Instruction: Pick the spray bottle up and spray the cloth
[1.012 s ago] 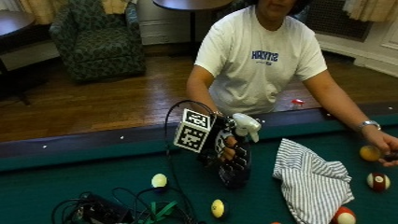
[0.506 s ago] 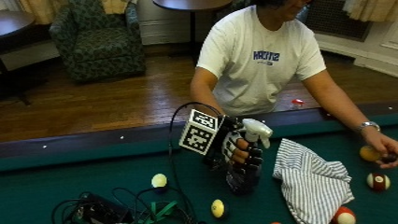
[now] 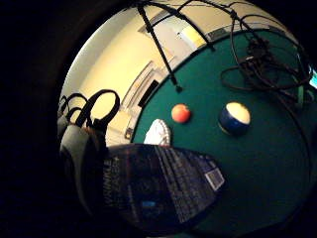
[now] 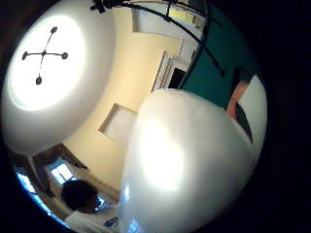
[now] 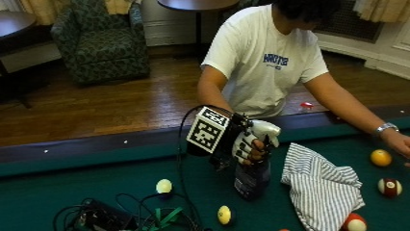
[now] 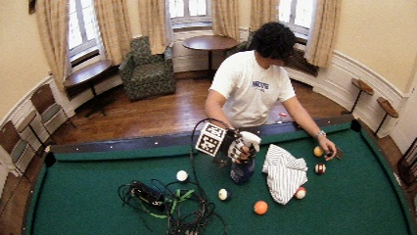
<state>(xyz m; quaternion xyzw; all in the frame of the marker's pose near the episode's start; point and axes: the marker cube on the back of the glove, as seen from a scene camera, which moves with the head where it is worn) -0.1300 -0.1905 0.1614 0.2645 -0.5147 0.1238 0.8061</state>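
Green felt of a billiard table bounded by a dark wooden rail forms the working surface, with a wood floor, an upholstered armchair and curtained windows behind. At centre, the black-gloved right hand has its fingers curled round the neck of a dark-bodied plastic spray bottle with a white trigger head; the bottle stands upright, its long axis vertical, and whether its base touches the felt cannot be told. The white head projects just past the fingers on the side facing the cloth (it fills the thumb-side palm view, so it lies close against the palm). Directly beyond the nozzle, near the bottle but apart from it, lies the crumpled white-and-grey striped cloth on the felt; the coming spray turns on this line, nozzle toward cloth, and the aim appears roughly correct already. The bare left hand rests at the far rail, well beyond the cloth, so the gloved hand is much the nearer. Outward from the fingers on the opposite side lie a pale yellow-white ball and a yellow-striped ball; beyond the cloth are a solid yellow ball and a red-striped ball. No container appears.
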